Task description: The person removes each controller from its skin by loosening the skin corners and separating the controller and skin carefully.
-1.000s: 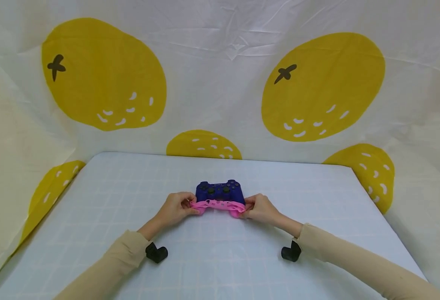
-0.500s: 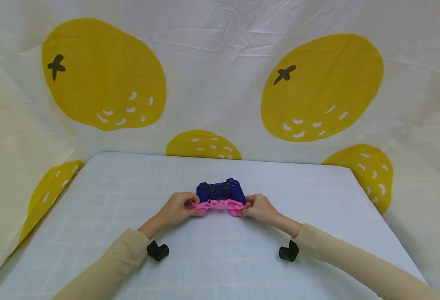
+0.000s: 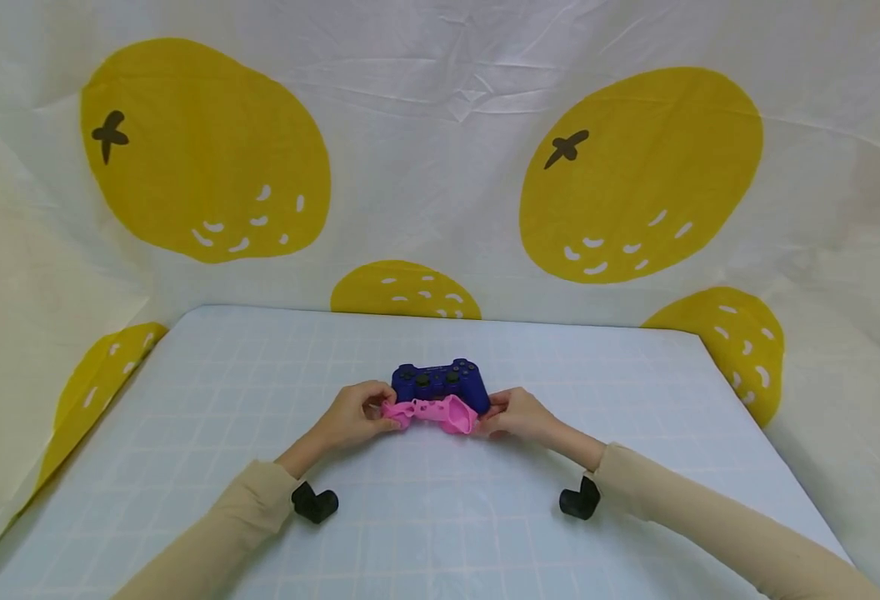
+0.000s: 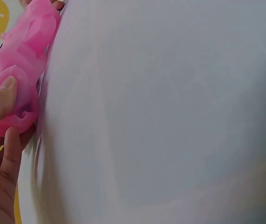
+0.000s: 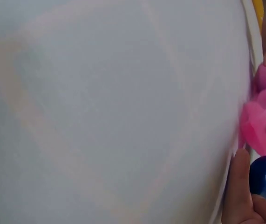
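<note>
A dark blue game controller point(image 3: 440, 382) lies near the middle of the table, its sticks and buttons facing up. Along its near side sits a pink silicone cover point(image 3: 431, 410), peeled back from the face and rumpled. My left hand point(image 3: 353, 412) pinches the cover's left grip end, thumb on top and fingers beneath, as the left wrist view shows. At the other end, my right hand point(image 3: 517, 416) holds the controller's right handle. The right wrist view shows that blue handle point(image 5: 265, 176) bare between the fingers, with the thumb against the pink cover's open end point(image 5: 258, 126).
A pale checked cloth covers the table point(image 3: 440, 517). Behind and beside it hangs a white curtain point(image 3: 425, 167) printed with large yellow fruit. Black wrist-camera mounts point(image 3: 315, 503) stick out below both beige sleeves point(image 3: 215, 525).
The cover's right end has slipped off the controller's right handle and now gapes open, shifted left. The left end stays pinched, and both hands have barely moved.
</note>
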Tool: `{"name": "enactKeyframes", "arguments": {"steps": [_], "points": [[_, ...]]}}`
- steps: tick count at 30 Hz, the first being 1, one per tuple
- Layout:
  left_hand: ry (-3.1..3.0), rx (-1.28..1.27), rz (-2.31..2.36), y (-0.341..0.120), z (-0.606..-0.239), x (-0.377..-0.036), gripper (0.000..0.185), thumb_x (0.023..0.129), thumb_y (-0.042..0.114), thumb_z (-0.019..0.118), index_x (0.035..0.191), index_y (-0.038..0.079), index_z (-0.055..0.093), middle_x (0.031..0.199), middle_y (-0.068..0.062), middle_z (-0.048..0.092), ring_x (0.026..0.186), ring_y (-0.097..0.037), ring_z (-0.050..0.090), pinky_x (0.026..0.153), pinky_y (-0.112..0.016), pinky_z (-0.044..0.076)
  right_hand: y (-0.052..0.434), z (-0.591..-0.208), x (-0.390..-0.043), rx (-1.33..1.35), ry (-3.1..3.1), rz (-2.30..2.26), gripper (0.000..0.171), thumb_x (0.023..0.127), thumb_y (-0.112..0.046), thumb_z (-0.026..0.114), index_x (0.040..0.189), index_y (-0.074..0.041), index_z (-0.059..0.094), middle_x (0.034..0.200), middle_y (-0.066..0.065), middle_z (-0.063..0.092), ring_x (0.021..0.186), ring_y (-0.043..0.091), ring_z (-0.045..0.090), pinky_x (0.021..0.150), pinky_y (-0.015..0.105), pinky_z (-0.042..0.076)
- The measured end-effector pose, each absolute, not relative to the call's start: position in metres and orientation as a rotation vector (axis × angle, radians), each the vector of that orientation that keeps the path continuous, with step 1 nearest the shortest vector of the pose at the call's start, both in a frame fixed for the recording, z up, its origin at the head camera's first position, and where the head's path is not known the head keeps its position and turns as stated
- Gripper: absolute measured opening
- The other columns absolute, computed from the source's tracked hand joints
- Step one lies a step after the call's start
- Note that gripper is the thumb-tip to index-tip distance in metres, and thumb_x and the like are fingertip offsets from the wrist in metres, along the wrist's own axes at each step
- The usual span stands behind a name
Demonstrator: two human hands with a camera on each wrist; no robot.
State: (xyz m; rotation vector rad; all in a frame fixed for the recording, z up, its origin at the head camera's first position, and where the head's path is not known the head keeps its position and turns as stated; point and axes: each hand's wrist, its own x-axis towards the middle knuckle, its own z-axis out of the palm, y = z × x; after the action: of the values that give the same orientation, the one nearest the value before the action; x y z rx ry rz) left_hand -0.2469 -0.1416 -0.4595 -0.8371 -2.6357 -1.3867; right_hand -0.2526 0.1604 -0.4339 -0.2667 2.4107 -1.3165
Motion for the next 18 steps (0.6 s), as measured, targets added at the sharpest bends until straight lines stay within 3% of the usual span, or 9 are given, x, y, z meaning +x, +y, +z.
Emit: {"name": "enactKeyframes", "arguments": {"steps": [5,11,15,18], "points": [[-2.635,-0.836,-1.419,-0.142,-0.459,-0.248,0.026,0.076,0.013,0.081,0.093,0.009,0.062,0.090,-0.003,0.062,0.089,-0.017,0.062,0.074,-0.025,0.055,0.160,-0.430,-0.256,-0.080,2.255,-1.429,0.046,0.096,-0.029,0.057,0.117,0.011,0.061,0.086,0.013,0.072,0.068,0.012,0.067,0.067,0.028,0.059],[-2.665,-0.802,-1.497,-0.144,-0.462,-0.251,0.029,0.076,0.014,0.081,0.097,0.007,0.062,0.096,-0.006,0.063,0.094,-0.021,0.063,0.077,-0.028,0.056,0.163,-0.427,-0.259,-0.068,2.252,-1.432,0.044,0.095,-0.030,0.060,0.110,0.011,0.065,0.079,0.010,0.071,0.063,0.010,0.066,0.064,0.025,0.058],[-2.694,-0.760,-1.546,-0.146,-0.463,-0.251,0.029,0.076,0.014,0.081,0.097,0.007,0.062,0.100,-0.008,0.064,0.096,-0.021,0.064,0.079,-0.024,0.056,0.162,-0.423,-0.261,-0.059,2.296,-1.415,0.041,0.091,-0.027,0.064,0.110,0.010,0.066,0.094,0.015,0.072,0.074,0.011,0.066,0.072,0.029,0.059],[-2.690,-0.751,-1.571,-0.147,-0.464,-0.251,0.027,0.076,0.013,0.081,0.096,0.007,0.063,0.101,-0.009,0.065,0.096,-0.021,0.065,0.078,-0.021,0.055,0.159,-0.421,-0.265,-0.029,2.328,-1.400,0.046,0.089,-0.027,0.067,0.118,0.009,0.062,0.112,0.018,0.069,0.086,0.015,0.066,0.080,0.031,0.058]]}}
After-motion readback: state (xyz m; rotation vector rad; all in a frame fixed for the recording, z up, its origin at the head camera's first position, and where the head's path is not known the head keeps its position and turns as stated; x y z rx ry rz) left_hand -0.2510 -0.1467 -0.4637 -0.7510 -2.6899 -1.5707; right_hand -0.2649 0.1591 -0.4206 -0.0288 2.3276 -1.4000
